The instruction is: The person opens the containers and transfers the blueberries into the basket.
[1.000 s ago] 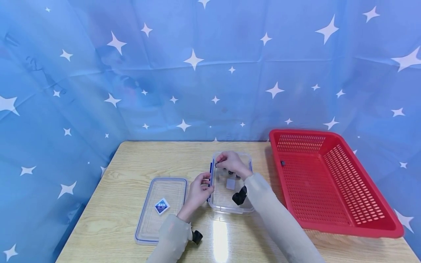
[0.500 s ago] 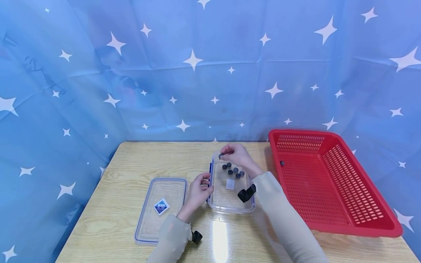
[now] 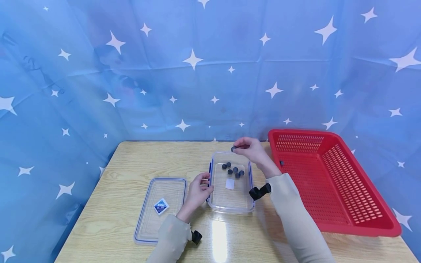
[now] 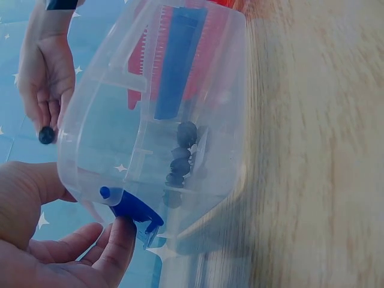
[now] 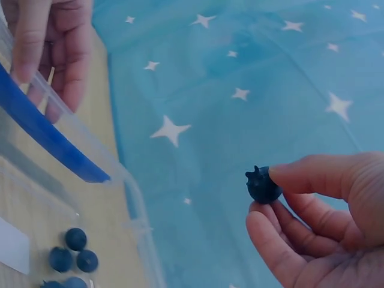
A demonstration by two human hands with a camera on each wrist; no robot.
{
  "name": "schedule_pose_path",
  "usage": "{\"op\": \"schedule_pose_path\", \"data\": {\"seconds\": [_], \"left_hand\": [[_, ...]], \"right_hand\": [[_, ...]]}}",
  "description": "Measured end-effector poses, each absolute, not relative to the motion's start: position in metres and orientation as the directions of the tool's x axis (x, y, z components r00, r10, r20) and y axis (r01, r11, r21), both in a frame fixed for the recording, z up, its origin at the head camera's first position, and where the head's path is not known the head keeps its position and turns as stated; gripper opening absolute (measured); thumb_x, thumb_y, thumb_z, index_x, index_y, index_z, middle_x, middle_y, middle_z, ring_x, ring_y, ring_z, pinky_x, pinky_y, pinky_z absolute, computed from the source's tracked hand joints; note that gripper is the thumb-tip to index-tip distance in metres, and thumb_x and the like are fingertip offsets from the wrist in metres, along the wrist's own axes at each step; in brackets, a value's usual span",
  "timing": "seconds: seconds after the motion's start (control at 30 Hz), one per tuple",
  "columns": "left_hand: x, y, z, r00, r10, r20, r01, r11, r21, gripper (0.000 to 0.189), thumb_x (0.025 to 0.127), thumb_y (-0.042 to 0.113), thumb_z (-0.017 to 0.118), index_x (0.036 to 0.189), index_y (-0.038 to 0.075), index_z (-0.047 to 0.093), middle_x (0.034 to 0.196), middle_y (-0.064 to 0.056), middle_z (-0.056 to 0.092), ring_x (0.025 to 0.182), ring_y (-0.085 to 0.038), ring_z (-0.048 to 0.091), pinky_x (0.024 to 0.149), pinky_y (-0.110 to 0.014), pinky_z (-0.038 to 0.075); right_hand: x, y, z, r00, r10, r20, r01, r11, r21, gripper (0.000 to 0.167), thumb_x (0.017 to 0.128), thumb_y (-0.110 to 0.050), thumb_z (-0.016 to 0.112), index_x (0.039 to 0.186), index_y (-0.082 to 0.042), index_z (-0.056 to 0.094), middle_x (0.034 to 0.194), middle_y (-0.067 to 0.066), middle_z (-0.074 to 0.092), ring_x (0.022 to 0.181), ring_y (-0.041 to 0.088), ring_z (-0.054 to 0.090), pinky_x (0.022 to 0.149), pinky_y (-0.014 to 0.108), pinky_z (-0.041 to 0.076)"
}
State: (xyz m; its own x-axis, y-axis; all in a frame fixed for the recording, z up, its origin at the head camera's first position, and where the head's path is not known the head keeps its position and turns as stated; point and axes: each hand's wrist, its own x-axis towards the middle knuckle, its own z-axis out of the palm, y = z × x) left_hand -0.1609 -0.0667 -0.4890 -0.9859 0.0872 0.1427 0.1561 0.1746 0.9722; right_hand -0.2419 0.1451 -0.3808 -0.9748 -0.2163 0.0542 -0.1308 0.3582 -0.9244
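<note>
My right hand [image 3: 252, 150] pinches a single blueberry [image 5: 264, 187] between thumb and fingertips, raised above the back right edge of a clear plastic box [image 3: 230, 210]. The berry's crown shows in the right wrist view. At the box's left side, my left hand [image 3: 197, 191] grips the wall, its fingers at a blue clip [image 4: 135, 207] in the left wrist view. Several blueberries [image 3: 235, 170] lie in the back half of the box, behind a small white square [image 3: 230, 183] on its floor.
Left of the box lies its clear lid [image 3: 167, 190] with a blue edge and a blue-and-white label [image 3: 161, 206]. A big red basket [image 3: 329, 230] stands at the right, with one blueberry [image 3: 281, 163] by its left wall. A starry curtain [image 3: 197, 91] hangs behind the table.
My right hand has risen from over the box's back left and moved right with the blueberry, uncovering the berries inside. My left hand has stayed at the box wall.
</note>
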Motion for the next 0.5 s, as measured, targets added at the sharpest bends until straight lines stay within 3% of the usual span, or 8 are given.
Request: {"op": "schedule_pose_path", "data": {"seconds": [0.3, 0.5], "left_hand": [[-0.162, -0.066, -0.489, -0.989, 0.083, 0.124, 0.137, 0.184, 0.973, 0.044, 0.078, -0.009, 0.061, 0.12, -0.014, 0.05, 0.114, -0.027, 0.055, 0.098, -0.036, 0.056, 0.077, -0.023, 0.054], [-0.161, -0.065, -0.485, -0.989, 0.086, 0.117, 0.13, 0.163, 0.978, 0.044, 0.078, -0.012, 0.06, 0.119, -0.017, 0.048, 0.114, -0.031, 0.053, 0.099, -0.041, 0.055, 0.081, -0.038, 0.055]], "right_hand": [[-0.237, 0.174, -0.367, -0.985, -0.14, 0.105, -0.151, 0.372, -0.916, 0.024, 0.084, 0.0, 0.065, 0.105, 0.011, 0.06, 0.097, 0.021, 0.064, 0.076, 0.004, 0.058, 0.07, 0.015, 0.05], [-0.231, 0.196, -0.36, -0.995, -0.081, 0.062, -0.092, 0.445, -0.891, 0.026, 0.088, -0.01, 0.065, 0.109, 0.004, 0.06, 0.104, 0.018, 0.06, 0.088, 0.017, 0.054, 0.073, 0.018, 0.048]]}}
